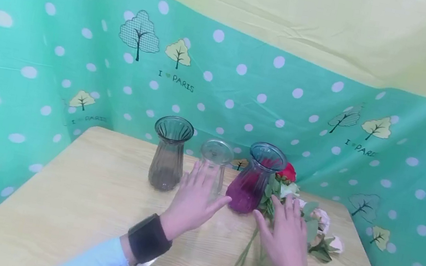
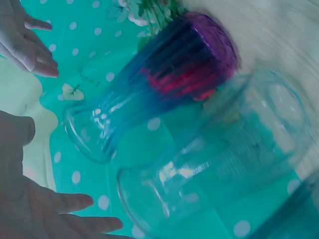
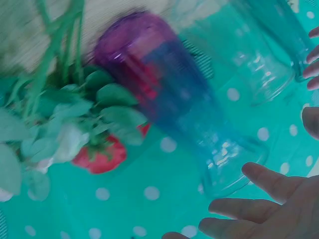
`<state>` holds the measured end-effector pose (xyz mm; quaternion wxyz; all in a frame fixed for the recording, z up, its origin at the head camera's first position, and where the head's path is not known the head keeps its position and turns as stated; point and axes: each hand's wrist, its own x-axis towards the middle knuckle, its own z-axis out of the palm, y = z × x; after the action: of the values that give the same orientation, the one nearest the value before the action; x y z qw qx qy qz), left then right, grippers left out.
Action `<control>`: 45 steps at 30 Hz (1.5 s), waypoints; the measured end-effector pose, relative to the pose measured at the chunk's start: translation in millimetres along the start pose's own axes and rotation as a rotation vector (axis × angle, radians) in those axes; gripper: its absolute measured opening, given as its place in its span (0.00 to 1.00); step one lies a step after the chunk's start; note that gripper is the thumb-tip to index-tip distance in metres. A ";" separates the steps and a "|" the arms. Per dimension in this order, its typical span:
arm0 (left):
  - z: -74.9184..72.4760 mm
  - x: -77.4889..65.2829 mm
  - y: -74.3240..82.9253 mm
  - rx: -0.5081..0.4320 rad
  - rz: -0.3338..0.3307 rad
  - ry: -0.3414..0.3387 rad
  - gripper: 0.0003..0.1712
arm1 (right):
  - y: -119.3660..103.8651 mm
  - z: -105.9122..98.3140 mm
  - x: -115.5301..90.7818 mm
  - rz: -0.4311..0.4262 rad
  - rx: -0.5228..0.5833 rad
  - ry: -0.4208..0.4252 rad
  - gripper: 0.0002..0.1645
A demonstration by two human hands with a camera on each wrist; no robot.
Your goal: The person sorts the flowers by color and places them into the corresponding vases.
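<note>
Three ribbed glass vases stand upright in a row at the back of the table. The grey one (image 1: pixel 167 163) is on the left, the clear one (image 1: pixel 217 150) in the middle, and the blue-to-purple one (image 1: pixel 247 189) on the right. My left hand (image 1: pixel 193 203), fingers straight and spread, is in front of the clear vase and partly hides it. My right hand (image 1: pixel 287 241) is also spread, over the bunch of flowers (image 1: pixel 321 221) right of the purple vase. Neither hand holds anything. Red blooms (image 3: pixel 102 157), pale blooms and green leaves show in the right wrist view.
Green flower stems (image 1: pixel 241 264) reach toward the front of the wooden table (image 1: pixel 76 204). A green and yellow printed cloth (image 1: pixel 222 77) hangs behind the table and along both sides. Both wrists wear black bands (image 1: pixel 149 239).
</note>
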<state>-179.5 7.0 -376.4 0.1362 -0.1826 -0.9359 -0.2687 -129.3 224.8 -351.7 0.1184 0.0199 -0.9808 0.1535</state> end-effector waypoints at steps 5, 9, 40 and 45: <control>14.1 13.3 11.4 0.014 0.051 -0.003 0.47 | 16.8 -6.5 -0.2 0.026 -0.014 0.021 0.43; 21.8 22.5 20.0 -0.009 0.110 0.073 0.44 | 28.8 -9.2 -1.7 0.044 -0.040 0.054 0.41; 72.6 75.5 33.9 -0.265 0.025 0.071 0.48 | 81.0 15.6 -9.0 0.168 -0.006 -0.025 0.32; 78.5 80.7 35.2 -0.297 -0.013 0.052 0.49 | 87.1 23.7 -5.3 0.213 0.028 -0.095 0.29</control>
<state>-249.6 99.9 -396.2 0.1303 -0.1878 -0.8832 -0.4095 -136.1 300.5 -400.8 0.0547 -0.0758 -0.9796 0.1777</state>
